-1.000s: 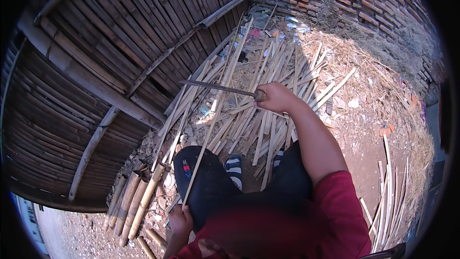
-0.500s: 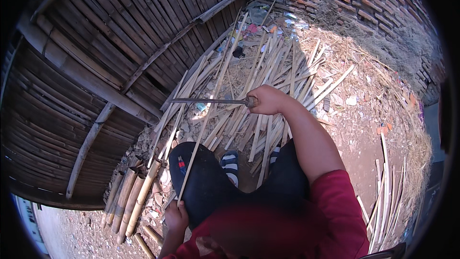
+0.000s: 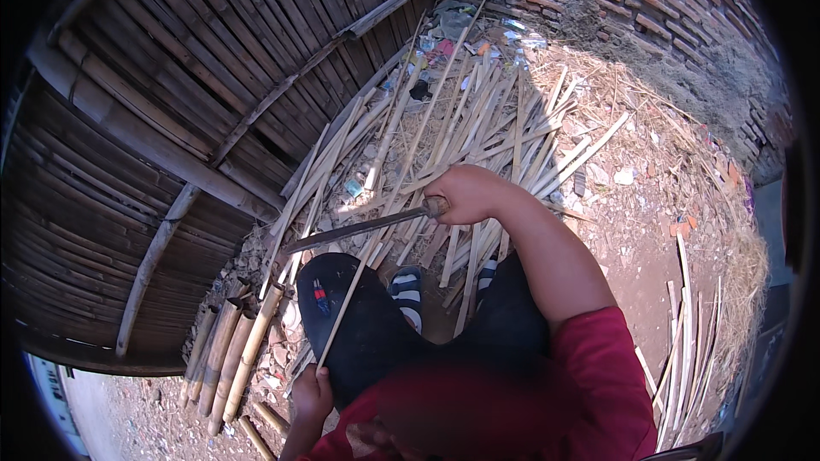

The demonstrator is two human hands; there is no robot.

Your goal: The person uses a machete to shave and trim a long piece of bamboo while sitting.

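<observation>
We hold 1 thin bamboo strip (image 3: pixel 376 239) slanting up across our knee (image 3: pixel 350 316); it looks light, stiff, springy, splintery-edged. Our left hand (image 3: pixel 312 394) grips its lower end, fingers clenched. Above the knee, our right hand (image 3: pixel 465 194) clenches a long blade (image 3: pixel 354 230) across the strip.

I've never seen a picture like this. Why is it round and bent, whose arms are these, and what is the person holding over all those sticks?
A wide fisheye camera worn on a person's head looks down, so straight edges curve near the rim. The arms are the wearer's own. The right hand grips the handle of a long dark blade. The left hand, low near the knee, holds the near end of a thin bamboo strip that runs away from the body under the blade. On the dirt ground lies a pile of split bamboo strips. A bamboo wall stands at left, a brick wall behind.
</observation>
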